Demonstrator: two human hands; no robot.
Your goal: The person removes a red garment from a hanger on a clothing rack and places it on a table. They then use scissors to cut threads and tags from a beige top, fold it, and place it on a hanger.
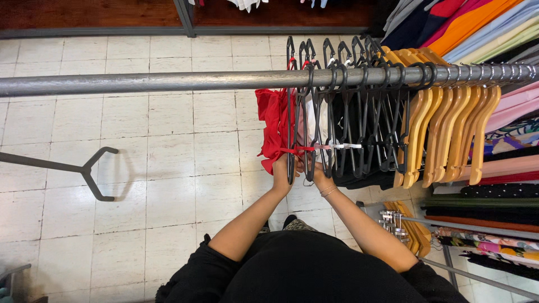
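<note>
A red garment (272, 126) hangs from a black hanger (291, 112) at the left end of a row on the grey metal rail (140, 82). My left hand (282, 170) grips the lower end of that hanger and the red cloth. My right hand (319, 175), with a thin bracelet at the wrist, holds the bottom of the neighbouring black hanger (309, 120), which carries a pale pink and white garment (310, 126). A red strap and a white strap run sideways between the hangers just above my fingers.
Several empty black hangers (365, 112) and wooden hangers (449, 129) crowd the rail to the right, with folded colourful clothes (505, 163) beyond. A second rack with wooden hangers (407, 224) stands lower right. A grey rack foot (90, 168) lies on the tiled floor (140, 185) at left.
</note>
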